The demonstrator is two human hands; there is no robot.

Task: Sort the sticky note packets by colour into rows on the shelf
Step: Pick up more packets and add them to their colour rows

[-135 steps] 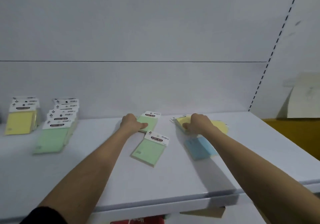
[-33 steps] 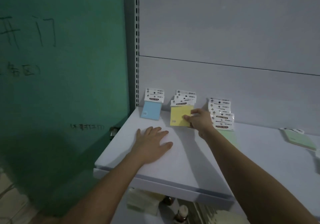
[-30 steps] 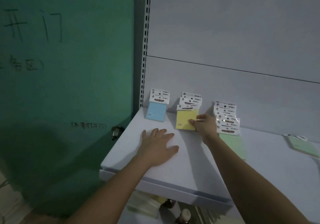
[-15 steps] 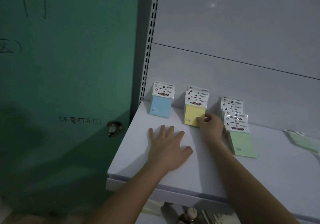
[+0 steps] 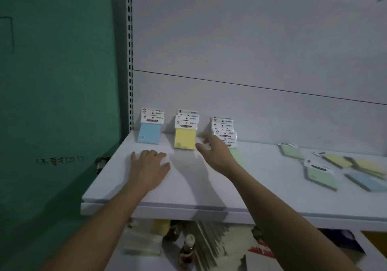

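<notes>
Three rows of sticky note packets stand at the back left of the white shelf [image 5: 188, 193]: a blue row [image 5: 149, 133], a yellow row [image 5: 185, 138] and a green row [image 5: 225, 131]. My left hand [image 5: 149, 166] lies flat on the shelf in front of the blue and yellow rows, holding nothing. My right hand [image 5: 215, 152] hovers with fingers apart, just right of the yellow row and in front of the green row, empty. Loose packets lie at the right: green ones [image 5: 292, 151] [image 5: 320, 175], yellow ones [image 5: 337, 160] and a blue one [image 5: 365, 180].
A green door [image 5: 56, 103] with a round knob [image 5: 100, 162] stands left of the shelf. A perforated upright [image 5: 130, 61] marks the shelf's left back corner. Bottles and packages sit on the lower level [image 5: 188, 247] beneath the shelf edge.
My right hand has let go of the yellow packet, now lying on the yellow row, and drawn back to the right. The camera has swung right, bringing the loose packets into view.
</notes>
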